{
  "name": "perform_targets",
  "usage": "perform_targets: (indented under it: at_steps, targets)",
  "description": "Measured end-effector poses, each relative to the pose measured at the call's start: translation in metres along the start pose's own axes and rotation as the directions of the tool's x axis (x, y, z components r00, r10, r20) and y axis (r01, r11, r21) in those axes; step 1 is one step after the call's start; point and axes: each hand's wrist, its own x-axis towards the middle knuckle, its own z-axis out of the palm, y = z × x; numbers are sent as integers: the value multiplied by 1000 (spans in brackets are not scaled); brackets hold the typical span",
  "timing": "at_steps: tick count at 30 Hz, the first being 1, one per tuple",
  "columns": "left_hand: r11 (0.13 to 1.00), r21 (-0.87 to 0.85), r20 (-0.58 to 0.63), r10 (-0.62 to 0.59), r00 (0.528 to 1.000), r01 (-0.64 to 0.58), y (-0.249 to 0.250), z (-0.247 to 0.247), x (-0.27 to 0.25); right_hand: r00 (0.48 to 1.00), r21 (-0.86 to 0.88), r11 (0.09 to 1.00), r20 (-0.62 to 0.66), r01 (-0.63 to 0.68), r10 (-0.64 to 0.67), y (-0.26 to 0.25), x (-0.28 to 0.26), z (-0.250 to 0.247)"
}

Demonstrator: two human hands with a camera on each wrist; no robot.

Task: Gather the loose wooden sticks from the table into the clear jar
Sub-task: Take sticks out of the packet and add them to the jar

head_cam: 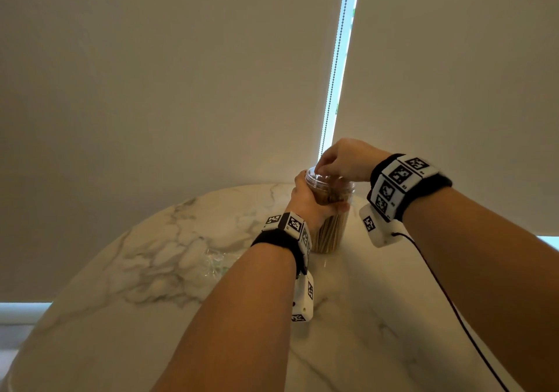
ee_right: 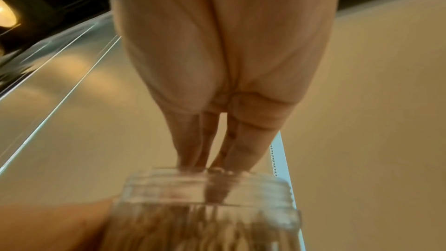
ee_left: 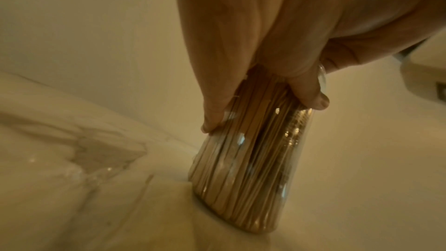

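A clear jar [head_cam: 331, 231] packed with upright wooden sticks [ee_left: 248, 169] stands on the marble table [head_cam: 151, 285] near its far edge. My left hand [head_cam: 314, 201] wraps around the jar's upper body, thumb on the near side and fingers behind, as the left wrist view [ee_left: 263, 102] shows. My right hand [head_cam: 320, 169] hangs over the jar's mouth with its fingertips bunched and pointing down. In the right wrist view those fingertips [ee_right: 193, 157] dip into the threaded neck [ee_right: 205, 188]. Whether they pinch a stick is hidden. I see no loose sticks on the table.
A crumpled clear plastic wrapper [head_cam: 216, 263] lies left of my left forearm, also seen in the left wrist view [ee_left: 79, 171]. Pale roller blinds with a bead chain [head_cam: 335, 67] hang close behind the table. A black cable [head_cam: 438, 282] trails from my right wrist.
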Motion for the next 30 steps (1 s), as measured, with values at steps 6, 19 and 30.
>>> perform_targets:
  at_steps: [6,19,30]
  targets:
    - [1000,-4,20,-13,1000,13,1,0,1,993,-137,991,-113,11,-26,3,0,17]
    - [1000,-18,20,-9,1000,9,-2,1,2,996,-242,970,-86,-28,8,-4,2,14]
    - [999,-38,7,-21,1000,22,-2,2,0,997,-206,978,-78,-24,8,-8,-3,19]
